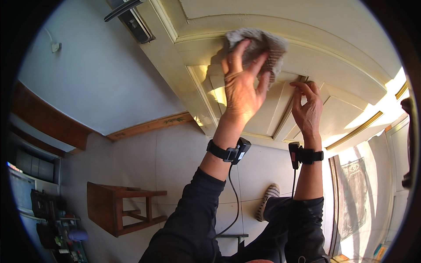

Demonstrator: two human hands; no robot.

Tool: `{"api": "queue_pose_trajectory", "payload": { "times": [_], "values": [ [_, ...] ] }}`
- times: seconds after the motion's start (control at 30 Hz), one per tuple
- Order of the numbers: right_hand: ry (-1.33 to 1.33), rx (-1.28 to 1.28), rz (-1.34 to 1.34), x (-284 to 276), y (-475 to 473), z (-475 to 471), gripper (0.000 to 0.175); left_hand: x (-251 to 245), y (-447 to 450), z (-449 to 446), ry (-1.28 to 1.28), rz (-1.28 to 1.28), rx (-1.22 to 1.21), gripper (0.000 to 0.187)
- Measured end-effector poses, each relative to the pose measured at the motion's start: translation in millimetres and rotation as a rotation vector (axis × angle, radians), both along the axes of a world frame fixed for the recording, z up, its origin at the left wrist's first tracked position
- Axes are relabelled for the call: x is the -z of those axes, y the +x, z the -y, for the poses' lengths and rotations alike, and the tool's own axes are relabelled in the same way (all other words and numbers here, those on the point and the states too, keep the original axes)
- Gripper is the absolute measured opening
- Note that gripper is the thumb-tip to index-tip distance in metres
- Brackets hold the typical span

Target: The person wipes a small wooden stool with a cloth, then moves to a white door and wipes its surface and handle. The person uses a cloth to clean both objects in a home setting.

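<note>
My left hand [245,80] presses a crumpled grey cloth [276,46] against a cream panelled door [200,52]. Its fingers are spread over the cloth, which looks slightly blurred. To the right, my right hand [307,105] is raised beside the door's lower panels, close to a narrow upright moulding [287,115]. Its fingers are loosely bent and I see nothing in them; whether the fingertips touch the door is unclear. Each wrist wears a black strap with a small cabled box, one on the left [241,151] and one on the right [294,155].
The door's black lever handle [121,10] is at the upper left. A brown wooden stool [115,207] lies or stands on the tiled floor [184,164]. Cluttered shelving [62,230] fills the lower left. At right, a patterned mat [353,197] lies in sunlight. My striped shoe [267,202] is below.
</note>
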State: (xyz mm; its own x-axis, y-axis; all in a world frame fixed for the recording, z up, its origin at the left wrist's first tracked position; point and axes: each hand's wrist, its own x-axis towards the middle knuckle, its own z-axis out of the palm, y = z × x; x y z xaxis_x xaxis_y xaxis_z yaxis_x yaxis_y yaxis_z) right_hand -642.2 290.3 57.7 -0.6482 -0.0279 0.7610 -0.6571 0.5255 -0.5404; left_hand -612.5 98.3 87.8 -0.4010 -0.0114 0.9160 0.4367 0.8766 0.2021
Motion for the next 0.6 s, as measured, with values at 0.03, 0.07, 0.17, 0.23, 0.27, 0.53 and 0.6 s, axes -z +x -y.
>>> {"api": "queue_pose_trajectory", "payload": {
  "times": [0.03,0.07,0.17,0.23,0.27,0.53,0.6],
  "values": [
    [0.007,-0.007,-0.009,0,0,0,0.015,1,0,-11,-0.024,-0.009,0.030,0.043],
    [0.014,-0.013,-0.010,0,0,0,0.015,3,2,-10,-0.024,0.007,-0.025,0.044],
    [0.014,-0.025,0.003,1,0,-1,0.016,9,1,12,0.062,-0.014,-0.138,0.052],
    [0.020,-0.028,0.021,2,0,-2,0.017,12,-1,46,0.134,-0.092,-0.244,0.055],
    [0.033,-0.022,0.032,2,0,-2,0.018,14,-2,65,0.175,-0.110,-0.313,0.057],
    [0.026,0.019,0.030,2,1,0,0.016,57,-8,136,0.514,-0.120,-0.337,0.051],
    [0.030,0.009,0.024,2,0,0,0.016,71,-10,143,0.736,-0.121,-0.224,0.050]
  ]
}}
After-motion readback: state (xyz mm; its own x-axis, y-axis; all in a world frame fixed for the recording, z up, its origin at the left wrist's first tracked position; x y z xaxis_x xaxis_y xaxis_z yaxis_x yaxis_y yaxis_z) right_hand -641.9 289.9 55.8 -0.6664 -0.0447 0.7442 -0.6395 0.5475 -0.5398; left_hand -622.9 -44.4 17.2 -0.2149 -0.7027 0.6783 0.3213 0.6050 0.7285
